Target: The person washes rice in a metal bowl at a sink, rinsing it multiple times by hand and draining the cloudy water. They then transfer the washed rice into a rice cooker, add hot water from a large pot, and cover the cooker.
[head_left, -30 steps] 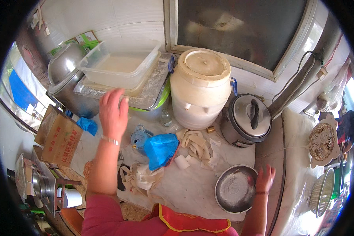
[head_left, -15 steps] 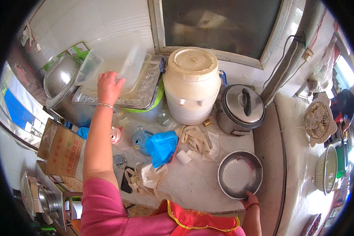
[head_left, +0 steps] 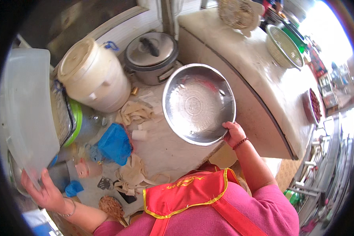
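A person's right hand [head_left: 234, 133] grips the near rim of a steel bowl [head_left: 198, 103], tilted up above the table [head_left: 165, 145], while the left hand [head_left: 43, 190], far to the left, grasps a clear plastic tub [head_left: 25, 110] standing on end.

1. A large cream plastic barrel [head_left: 91, 76] with a lid stands far left on the counter.
2. Just right of it sits a grey electric cooker [head_left: 151, 55] with a black lid handle.
3. A blue plastic bag [head_left: 115, 143] lies near the barrel, among crumpled beige cloths [head_left: 134, 112].
4. A woven colander [head_left: 283, 46] rests on the pale right-hand counter [head_left: 259, 78].
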`<act>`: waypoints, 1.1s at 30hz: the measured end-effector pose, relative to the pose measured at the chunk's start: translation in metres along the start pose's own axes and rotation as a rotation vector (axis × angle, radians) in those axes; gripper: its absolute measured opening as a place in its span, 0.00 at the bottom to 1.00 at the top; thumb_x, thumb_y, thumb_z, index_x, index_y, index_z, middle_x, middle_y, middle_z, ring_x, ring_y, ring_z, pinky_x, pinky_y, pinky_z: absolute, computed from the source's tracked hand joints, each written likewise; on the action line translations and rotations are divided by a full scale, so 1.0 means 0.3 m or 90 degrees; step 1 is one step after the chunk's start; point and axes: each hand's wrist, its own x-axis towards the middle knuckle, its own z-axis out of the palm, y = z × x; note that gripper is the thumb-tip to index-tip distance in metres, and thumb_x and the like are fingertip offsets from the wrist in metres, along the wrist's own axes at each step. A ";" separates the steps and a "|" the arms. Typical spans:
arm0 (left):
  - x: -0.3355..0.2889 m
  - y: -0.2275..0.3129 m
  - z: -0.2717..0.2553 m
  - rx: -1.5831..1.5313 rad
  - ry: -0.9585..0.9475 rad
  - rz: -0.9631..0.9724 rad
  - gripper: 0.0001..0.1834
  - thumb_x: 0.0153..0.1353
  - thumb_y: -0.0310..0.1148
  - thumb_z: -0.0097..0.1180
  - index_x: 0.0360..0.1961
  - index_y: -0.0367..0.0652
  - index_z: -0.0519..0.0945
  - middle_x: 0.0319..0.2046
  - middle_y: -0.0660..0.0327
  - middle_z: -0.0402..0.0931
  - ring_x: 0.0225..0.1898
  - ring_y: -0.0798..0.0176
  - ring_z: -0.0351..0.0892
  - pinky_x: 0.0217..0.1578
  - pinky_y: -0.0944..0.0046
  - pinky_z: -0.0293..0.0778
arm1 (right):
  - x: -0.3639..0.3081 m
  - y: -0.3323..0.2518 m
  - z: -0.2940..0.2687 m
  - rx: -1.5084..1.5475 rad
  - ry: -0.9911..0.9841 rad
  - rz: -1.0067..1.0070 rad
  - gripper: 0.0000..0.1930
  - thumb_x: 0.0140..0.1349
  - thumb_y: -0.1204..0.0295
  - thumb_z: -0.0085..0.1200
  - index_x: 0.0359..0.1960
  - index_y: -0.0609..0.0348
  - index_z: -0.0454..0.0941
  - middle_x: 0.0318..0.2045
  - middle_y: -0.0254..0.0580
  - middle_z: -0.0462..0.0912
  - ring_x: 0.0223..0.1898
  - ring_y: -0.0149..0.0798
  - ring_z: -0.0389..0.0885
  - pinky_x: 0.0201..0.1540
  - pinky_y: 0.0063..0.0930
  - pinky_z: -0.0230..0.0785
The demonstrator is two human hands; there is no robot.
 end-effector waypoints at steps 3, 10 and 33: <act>0.000 0.088 0.022 -0.149 0.007 -0.013 0.18 0.62 0.30 0.62 0.47 0.30 0.73 0.51 0.43 0.73 0.51 0.43 0.73 0.50 0.50 0.71 | -0.132 -0.026 -0.012 0.026 -0.011 -0.014 0.12 0.62 0.75 0.49 0.47 0.65 0.73 0.39 0.47 0.82 0.37 0.43 0.84 0.40 0.43 0.81; 0.082 0.288 0.030 -0.277 -0.056 0.128 0.27 0.66 0.43 0.58 0.56 0.31 0.72 0.56 0.47 0.69 0.51 0.53 0.73 0.49 0.57 0.71 | -0.322 -0.058 -0.151 0.161 -0.012 -0.086 0.13 0.65 0.71 0.50 0.48 0.65 0.74 0.41 0.45 0.83 0.40 0.42 0.84 0.47 0.38 0.79; -0.033 1.219 0.073 -0.582 -0.218 0.221 0.20 0.47 0.43 0.70 0.33 0.45 0.73 0.34 0.58 0.71 0.41 0.50 0.71 0.45 0.50 0.68 | -0.803 0.020 -1.171 0.428 0.032 -0.289 0.04 0.58 0.71 0.50 0.28 0.54 0.75 0.32 0.36 0.81 0.40 0.42 0.78 0.54 0.47 0.69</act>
